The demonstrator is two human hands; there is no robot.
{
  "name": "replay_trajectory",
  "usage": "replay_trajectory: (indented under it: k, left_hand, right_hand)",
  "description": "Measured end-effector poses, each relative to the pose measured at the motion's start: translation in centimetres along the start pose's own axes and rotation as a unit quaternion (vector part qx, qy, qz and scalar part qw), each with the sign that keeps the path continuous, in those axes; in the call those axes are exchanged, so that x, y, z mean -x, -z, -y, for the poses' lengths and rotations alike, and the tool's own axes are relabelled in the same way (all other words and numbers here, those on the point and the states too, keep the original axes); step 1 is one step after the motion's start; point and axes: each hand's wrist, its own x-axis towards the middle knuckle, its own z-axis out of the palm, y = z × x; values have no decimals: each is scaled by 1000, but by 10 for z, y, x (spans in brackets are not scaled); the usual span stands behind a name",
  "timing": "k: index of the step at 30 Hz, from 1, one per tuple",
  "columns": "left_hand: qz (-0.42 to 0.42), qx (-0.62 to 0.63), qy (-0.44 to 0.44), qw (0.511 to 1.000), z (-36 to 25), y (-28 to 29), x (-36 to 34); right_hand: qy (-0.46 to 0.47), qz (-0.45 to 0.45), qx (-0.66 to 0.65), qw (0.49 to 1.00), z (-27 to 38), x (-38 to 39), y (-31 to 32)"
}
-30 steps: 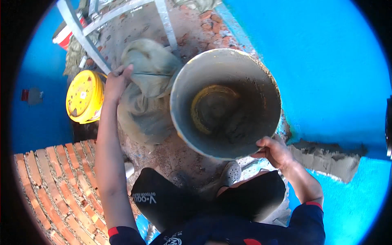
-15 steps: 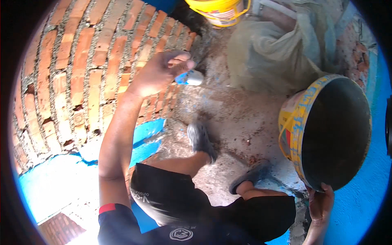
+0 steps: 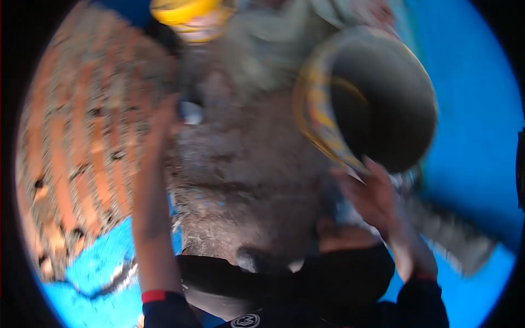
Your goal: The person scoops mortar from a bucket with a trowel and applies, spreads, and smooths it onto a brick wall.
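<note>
A large yellow-and-white bucket is tilted on its side at the right, its dark inside facing me. My right hand is closed on its lower rim, and the wire handle hangs along its near side. My left hand is held out by the brick wall, with its fingers smeared by motion. Right beside its fingertips is a small white-and-blue thing. Whether the left hand holds it or it lies beyond the hand cannot be made out.
A bare brick wall rises on the left, painted blue at its foot. Another yellow bucket stands on the rough floor ahead, near a pale crumpled sheet. A blue wall runs along the right.
The view has swung, so the scene appears shifted left. The large bucket has moved left and up in the picture with my right hand, and more of my right forearm shows.
</note>
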Motion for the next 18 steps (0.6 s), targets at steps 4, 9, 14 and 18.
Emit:
replay_trajectory:
  k: [4, 9, 14, 18]
  left_hand:
    - [5, -124, -63, 990, -38, -12, -18]
    - [6, -128, -76, 989, -31, -14, -30]
    - [52, -168, -12, 984, -60, -12, -19]
    - [66, -156, -17, 985, -58, -13, -32]
  right_hand:
    - [42, -27, 428, 902, -1, 60, 46]
    - [134, -626, 603, 475, -33, 166, 255]
    - [-116, -546, 465, 687, -177, 151, 369]
    - [217, -513, 126, 821, -247, 90, 365]
